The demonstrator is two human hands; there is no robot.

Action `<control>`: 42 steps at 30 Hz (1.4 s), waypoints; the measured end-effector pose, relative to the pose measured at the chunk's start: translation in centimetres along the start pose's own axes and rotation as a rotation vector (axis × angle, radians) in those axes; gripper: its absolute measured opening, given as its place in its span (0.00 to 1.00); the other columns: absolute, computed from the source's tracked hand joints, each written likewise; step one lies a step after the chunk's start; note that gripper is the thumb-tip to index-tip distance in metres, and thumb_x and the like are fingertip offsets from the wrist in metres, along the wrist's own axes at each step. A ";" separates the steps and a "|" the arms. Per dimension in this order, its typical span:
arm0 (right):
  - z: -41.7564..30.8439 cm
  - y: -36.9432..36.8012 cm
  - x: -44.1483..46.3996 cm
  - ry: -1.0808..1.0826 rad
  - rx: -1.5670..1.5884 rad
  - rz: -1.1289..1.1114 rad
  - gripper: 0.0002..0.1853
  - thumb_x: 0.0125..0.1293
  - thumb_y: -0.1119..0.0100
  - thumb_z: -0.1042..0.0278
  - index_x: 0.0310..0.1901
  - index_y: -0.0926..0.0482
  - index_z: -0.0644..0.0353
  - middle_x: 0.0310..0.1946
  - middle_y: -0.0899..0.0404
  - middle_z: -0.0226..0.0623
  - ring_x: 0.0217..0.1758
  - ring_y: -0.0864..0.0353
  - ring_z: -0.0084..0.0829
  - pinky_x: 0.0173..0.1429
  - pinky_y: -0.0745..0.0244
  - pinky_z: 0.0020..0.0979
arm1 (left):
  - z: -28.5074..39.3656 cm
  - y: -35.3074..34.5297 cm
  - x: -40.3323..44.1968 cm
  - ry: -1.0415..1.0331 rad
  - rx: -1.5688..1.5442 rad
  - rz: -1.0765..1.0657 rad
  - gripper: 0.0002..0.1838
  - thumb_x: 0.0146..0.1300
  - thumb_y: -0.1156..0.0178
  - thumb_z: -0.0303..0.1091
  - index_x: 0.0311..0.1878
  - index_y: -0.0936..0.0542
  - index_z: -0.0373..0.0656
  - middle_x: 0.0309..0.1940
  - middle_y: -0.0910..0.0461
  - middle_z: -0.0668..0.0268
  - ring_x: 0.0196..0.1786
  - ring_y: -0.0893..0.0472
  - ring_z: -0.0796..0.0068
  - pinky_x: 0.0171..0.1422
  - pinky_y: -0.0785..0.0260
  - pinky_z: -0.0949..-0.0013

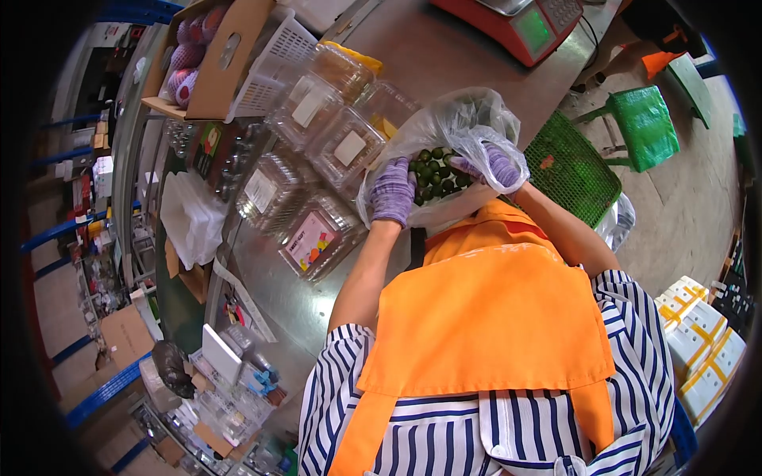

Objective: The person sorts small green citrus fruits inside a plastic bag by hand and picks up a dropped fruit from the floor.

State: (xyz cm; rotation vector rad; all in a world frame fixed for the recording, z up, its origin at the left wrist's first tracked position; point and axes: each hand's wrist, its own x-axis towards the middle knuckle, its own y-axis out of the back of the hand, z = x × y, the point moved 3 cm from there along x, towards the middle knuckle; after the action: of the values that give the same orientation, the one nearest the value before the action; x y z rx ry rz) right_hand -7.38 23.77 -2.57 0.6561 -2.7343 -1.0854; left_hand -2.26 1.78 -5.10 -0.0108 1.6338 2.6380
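Clear, thin plastic bag [467,111] of small, round, dark-green fruits [432,176], open at the near edge of the grey, smooth metal table [294,317]. The left hand [393,193], in a purple knitted glove, is clamped on the bag's left rim, its fingertips beside the fruits. The right hand [490,166], similarly gloved, lies at the opposite side, partly under wrinkled film; whether its fingers are closed cannot be told. Left of the bag, transparent, ribbed plastic clamshell boxes [347,147] crowd the surface, several with white labels, one with a pink printed label [309,239]; the closest stand directly against the bag, blocking that side. Beyond them: a white, perforated plastic basket [274,63] and a brown cardboard carton [210,63] of round items in netted foam sleeves [186,55]. Upper right, a red scale [528,32] with a lit green display. Right of the bag, a green plastic mesh crate [573,170]; farther off, a glossy green stool [643,127] on the floor.
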 end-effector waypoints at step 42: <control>-0.4 -0.5 -0.7 0.082 0.214 -0.127 0.27 0.56 0.36 0.46 0.53 0.22 0.55 0.51 0.24 0.43 0.57 0.30 0.45 0.64 0.40 0.41 | -1.0 0.8 -0.5 0.112 -0.117 -0.100 0.15 0.56 0.38 0.35 0.47 0.19 0.42 0.42 0.20 0.55 0.44 0.20 0.57 0.52 0.29 0.62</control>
State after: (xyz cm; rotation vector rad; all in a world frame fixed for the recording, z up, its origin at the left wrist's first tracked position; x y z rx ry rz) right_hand -6.47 23.53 -2.55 0.8939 -2.7929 -0.7738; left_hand -1.76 0.47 -4.82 -0.2415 1.4637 2.6958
